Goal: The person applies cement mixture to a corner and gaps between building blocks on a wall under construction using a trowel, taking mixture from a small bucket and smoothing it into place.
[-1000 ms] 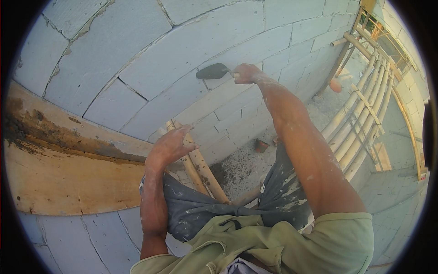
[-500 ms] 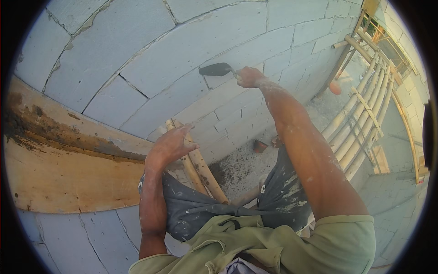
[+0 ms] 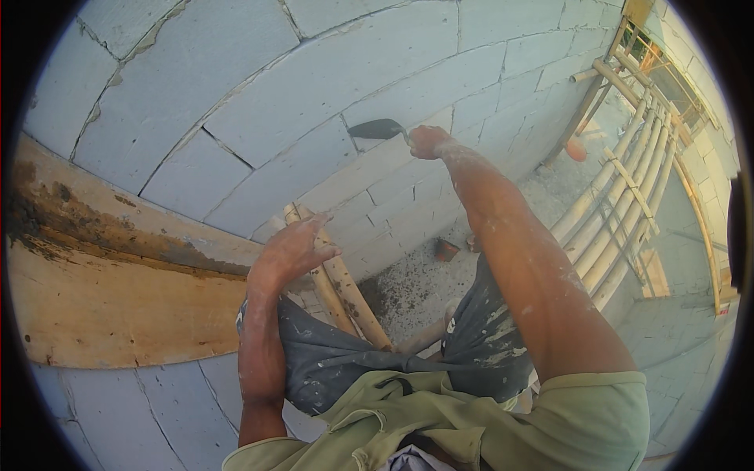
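My right hand (image 3: 428, 142) is raised in front of the grey block wall (image 3: 314, 86) and grips the handle of a dark trowel (image 3: 378, 129). The trowel's blade points left and lies against or just off the wall. My left hand (image 3: 289, 251) rests with spread fingers on the top of two upright bamboo poles (image 3: 345, 290), beside the end of a wide wooden plank (image 3: 110, 290). Both arms are dusted with pale mortar.
A stained wooden plank runs along the wall at the left. A bamboo scaffold frame (image 3: 628, 196) stands at the right. Far below lie sandy ground (image 3: 416, 282), a small reddish brick piece (image 3: 446, 250) and an orange object (image 3: 577, 149).
My right hand with the trowel has shifted slightly along the wall. My left hand has stayed on the bamboo poles.
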Available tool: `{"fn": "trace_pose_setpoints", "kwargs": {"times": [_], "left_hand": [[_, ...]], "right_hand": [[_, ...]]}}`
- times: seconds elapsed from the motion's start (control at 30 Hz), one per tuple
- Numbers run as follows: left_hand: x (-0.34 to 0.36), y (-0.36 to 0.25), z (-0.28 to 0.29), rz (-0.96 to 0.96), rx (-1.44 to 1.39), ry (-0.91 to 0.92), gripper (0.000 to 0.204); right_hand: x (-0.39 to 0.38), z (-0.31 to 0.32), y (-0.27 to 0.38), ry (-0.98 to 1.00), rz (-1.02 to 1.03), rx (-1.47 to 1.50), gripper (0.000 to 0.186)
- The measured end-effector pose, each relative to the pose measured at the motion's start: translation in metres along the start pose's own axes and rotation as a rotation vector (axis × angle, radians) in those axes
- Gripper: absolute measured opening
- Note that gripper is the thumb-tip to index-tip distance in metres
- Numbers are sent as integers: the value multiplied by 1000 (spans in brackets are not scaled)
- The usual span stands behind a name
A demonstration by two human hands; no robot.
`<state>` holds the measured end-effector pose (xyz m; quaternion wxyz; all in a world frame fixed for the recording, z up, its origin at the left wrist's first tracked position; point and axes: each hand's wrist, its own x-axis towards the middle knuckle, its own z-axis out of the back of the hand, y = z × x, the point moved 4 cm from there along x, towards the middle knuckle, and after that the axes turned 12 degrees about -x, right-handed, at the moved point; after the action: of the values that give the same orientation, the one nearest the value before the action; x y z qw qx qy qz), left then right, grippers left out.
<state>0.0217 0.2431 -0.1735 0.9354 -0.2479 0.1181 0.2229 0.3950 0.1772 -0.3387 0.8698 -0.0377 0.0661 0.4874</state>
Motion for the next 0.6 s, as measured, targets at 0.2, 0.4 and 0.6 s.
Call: {"fn": "trace_pose_setpoints", "kwargs": {"times": [0.2, 0.4, 0.6], "left_hand": [[4, 10, -5, -44, 9, -18, 71], [10, 13, -5, -38, 2, -23, 72], [4, 1, -3, 0, 13, 21, 71]], "right_hand": [[-1, -7, 1, 153, 140, -227, 26], [-6, 16, 1, -148, 119, 17, 26], [-5, 24, 2, -153, 51, 101, 29]]}}
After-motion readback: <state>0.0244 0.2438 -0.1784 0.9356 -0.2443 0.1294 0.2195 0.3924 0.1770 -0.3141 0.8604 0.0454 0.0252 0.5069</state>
